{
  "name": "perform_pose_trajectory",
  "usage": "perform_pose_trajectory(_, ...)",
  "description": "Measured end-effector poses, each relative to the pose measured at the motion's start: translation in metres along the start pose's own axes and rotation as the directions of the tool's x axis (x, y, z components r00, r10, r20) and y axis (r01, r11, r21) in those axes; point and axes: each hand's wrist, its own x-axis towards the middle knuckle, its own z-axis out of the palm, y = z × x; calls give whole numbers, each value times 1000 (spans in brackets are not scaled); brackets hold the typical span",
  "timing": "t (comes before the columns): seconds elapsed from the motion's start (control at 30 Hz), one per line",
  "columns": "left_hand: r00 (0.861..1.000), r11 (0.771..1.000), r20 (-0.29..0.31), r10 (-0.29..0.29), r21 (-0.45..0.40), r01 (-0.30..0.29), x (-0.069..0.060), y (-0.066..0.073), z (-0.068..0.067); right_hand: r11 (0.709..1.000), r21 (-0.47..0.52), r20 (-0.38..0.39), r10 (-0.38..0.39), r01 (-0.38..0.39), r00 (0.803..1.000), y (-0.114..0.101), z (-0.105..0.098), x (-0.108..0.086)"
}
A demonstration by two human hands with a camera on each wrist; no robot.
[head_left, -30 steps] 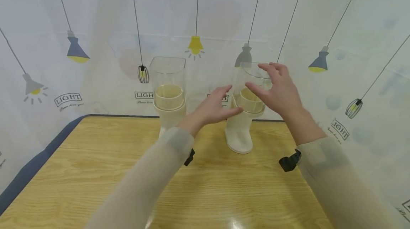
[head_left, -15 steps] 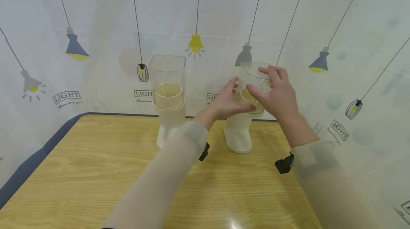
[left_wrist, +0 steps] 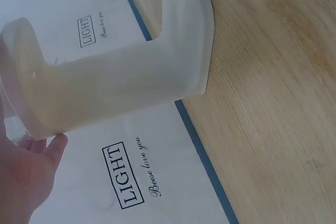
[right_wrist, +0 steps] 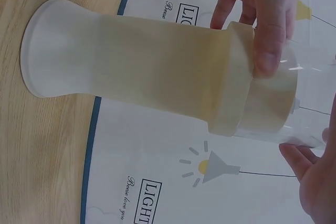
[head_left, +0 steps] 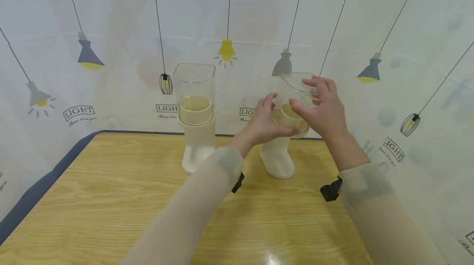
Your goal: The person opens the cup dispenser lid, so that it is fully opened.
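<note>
On the right stands a cream dispenser with a boot-shaped base (head_left: 277,160) and a clear container (head_left: 296,84) on top, tilted slightly rightward. My left hand (head_left: 264,123) grips it near the collar from the left, thumb across the front. In the right wrist view, the left thumb (right_wrist: 266,59) lies where the cream collar (right_wrist: 231,80) meets the clear wall. My right hand (head_left: 326,108) holds the clear container higher up from the right side, thumb in front. The left wrist view shows only part of the left hand (left_wrist: 31,174), under the collar (left_wrist: 23,72).
A second dispenser (head_left: 196,110) of the same kind stands upright to the left, partly behind my left forearm. Both are near the back edge of the wooden table (head_left: 111,199). A white curtain (head_left: 129,18) printed with lamps hangs right behind.
My left hand has moved right and taken hold of the right dispenser near its collar. The right hand has closed in on the clear container, which now leans a little to the right.
</note>
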Motion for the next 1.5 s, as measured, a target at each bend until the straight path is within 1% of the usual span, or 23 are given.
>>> perform_pose_trajectory(0.2, 1000, 998, -18, -11, 66, 12, -5, 3, 4, 999, 36, -7, -6, 7, 1000, 0, -3, -1)
perform_pose_trajectory(0.43, 998, 996, -60, -32, 77, 37, -14, 9, 10, 997, 74, -15, -6, 7, 1000, 2, -3, -1)
perform_pose_trajectory(0.57, 996, 993, -85, -41, 106, 50, -17, 12, 15, 996, 94, -22, 0, 2, 1000, 4, -3, -2)
perform_pose_trajectory(0.77, 990, 987, -132, -44, 151, 64, -24, 14, 21, 988, 155, 2, 29, -29, 1000, 6, -5, -7)
perform_pose_trajectory(0.9, 985, 982, -170, -21, 182, 53, -28, 13, 26, 980, 186, 23, 72, -75, 997, 4, -5, -12)
perform_pose_trajectory(0.97, 983, 984, -182, -10, 175, 43, -30, 12, 29, 976, 183, 38, 114, -119, 993, 3, -5, -14)
perform_pose_trajectory(1.0, 982, 987, -187, -9, 156, 38, -31, 11, 30, 973, 185, 46, 135, -142, 990, 2, -4, -15)
perform_pose_trajectory(1.07, 984, 996, -180, -11, 88, 28, -31, 9, 35, 968, 178, 52, 171, -177, 984, 0, -3, -17)
perform_pose_trajectory(1.17, 986, 1000, -166, -19, -9, 18, -30, 8, 41, 965, 182, 33, 184, -187, 982, -2, 0, -19)
perform_pose_trajectory(1.23, 986, 999, -165, -17, -40, 11, -27, 8, 43, 967, 182, 3, 183, -181, 983, -3, 2, -19)
perform_pose_trajectory(1.3, 985, 999, -171, -18, -31, 13, -25, 10, 45, 965, 186, -31, 192, -183, 981, -5, 3, -19)
perform_pose_trajectory(1.37, 984, 1000, -178, -24, -9, 23, -23, 10, 44, 962, 187, -55, 211, -198, 976, -7, 7, -18)
perform_pose_trajectory(1.5, 983, 998, -174, -53, 8, 55, -23, 12, 42, 948, 197, -72, 269, -251, 960, -12, 8, -15)
